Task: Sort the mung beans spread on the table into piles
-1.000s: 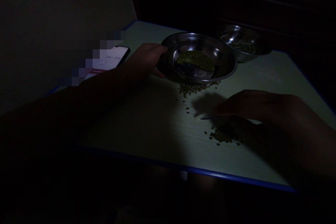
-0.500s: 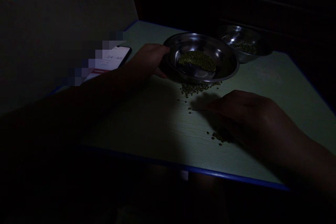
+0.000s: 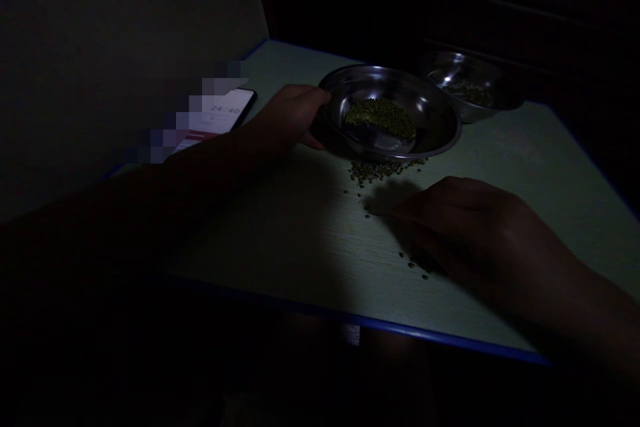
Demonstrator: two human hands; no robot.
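My left hand (image 3: 300,112) grips the left rim of a shiny metal bowl (image 3: 345,80), thumb on top. Inside it lies a heap of small green beans (image 3: 383,117), which look like mung beans. Loose beans (image 3: 367,172) are scattered on the table just in front of the bowl. Over the tabletop, nearer to me, my right hand (image 3: 465,220) is closed with its fingertips together and pointing left, close to a few stray beans. Whatever those fingers hold is lost in shadow. A few more beans (image 3: 411,265) lie below that hand.
A second metal bowl (image 3: 475,111) with some beans stands behind at the right. At the left, a phone (image 3: 227,110) with a lit screen lies near the wall. The pale green table (image 3: 280,227) has a blue edge. The room is very dark.
The view has shifted slightly, moving everything a little to the right. Fewer beans show in the small cluster below my right hand. My left hand keeps its grip on the bowl.
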